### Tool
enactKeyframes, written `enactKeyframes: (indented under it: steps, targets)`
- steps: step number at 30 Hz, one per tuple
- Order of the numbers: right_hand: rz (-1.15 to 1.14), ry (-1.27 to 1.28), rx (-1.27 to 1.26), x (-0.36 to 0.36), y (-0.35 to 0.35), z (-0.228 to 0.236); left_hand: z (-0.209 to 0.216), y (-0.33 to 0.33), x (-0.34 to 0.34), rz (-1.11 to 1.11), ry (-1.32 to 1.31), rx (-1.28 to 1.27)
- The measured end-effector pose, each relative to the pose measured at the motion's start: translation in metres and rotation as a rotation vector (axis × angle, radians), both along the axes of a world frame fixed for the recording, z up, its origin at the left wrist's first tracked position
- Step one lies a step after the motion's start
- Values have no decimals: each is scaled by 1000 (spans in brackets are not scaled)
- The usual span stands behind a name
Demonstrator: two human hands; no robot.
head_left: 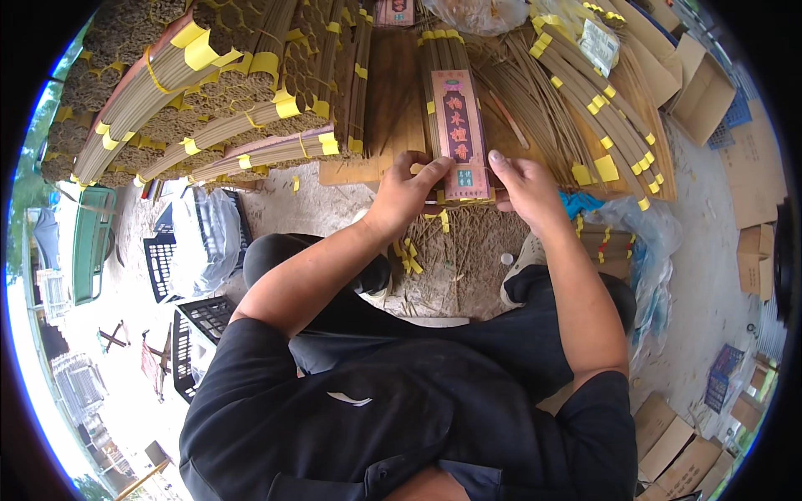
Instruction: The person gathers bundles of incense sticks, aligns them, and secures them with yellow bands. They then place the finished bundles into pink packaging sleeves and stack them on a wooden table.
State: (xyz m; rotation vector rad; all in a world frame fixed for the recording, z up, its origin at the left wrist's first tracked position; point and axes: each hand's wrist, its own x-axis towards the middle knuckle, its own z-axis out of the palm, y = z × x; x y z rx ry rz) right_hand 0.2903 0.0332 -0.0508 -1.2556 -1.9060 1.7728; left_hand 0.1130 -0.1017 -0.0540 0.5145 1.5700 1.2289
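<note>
Evidently, both hands meet at the near end of a long, narrow pink paper label with a dark purple panel [458, 179], which lies lengthwise on a slim bundle of thin brown sticks with yellow bands [441, 54], at the near edge of a brown wooden tabletop [393, 100]. The left hand [405, 192] is nearly closed, its thumb pressed on the label's left margin and its forefinger bent; the right hand [528, 190] is half open, thumb against the right edge, though its lower fingers are hidden, so I cannot tell how firmly it grips. The label should be light, fairly smooth and easily creased, best taken by its long edges; the sticks beneath are probably stiff yet brittle, safer cupped along their length. The label looks flat and straight, with reddish characters on the purple and a small green patch near the close end. Farther out, loose brown sticks [510, 92] fan to the right beside yellow-banded bundles [601, 108], a tall stack of brown stick bundles [192, 142] rises left, and yellow paper scraps [408, 255] lie below.
</note>
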Motion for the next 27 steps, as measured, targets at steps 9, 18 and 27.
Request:
enactKeyframes:
  steps: [9, 18, 27]
  targets:
    - [29, 31, -57, -6, -10, 1, -2, 1, 14, 31, -159, 71]
    - [20, 73, -159, -9, -5, 14, 17, -2, 12, -4, -389, 53]
    - [64, 206, -17, -44, 5, -11, -8, 5, 16, 74, -265, 115]
